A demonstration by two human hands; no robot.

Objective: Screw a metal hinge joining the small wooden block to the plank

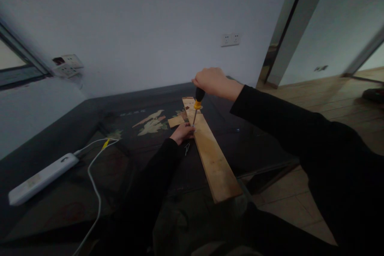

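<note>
My right hand (211, 82) is wrapped round the black-and-yellow handle of a screwdriver (197, 104) from above. The screwdriver stands almost upright, its shaft pointing down at the left edge of a long wooden board (214, 156). At the tip, my left hand (183, 133) has its fingers closed against the board's edge. Whatever small thing they pinch there is too small to make out. A few thin screws or nails (187, 149) lie on the dark table just below the left hand.
A small wood piece (176, 121) lies left of the board on the dark table (120, 106). A white power strip (43, 178) with a white cable (95, 186) is at the left. Behind the table rises a wall with a socket (230, 40). The board's near end overhangs the table edge.
</note>
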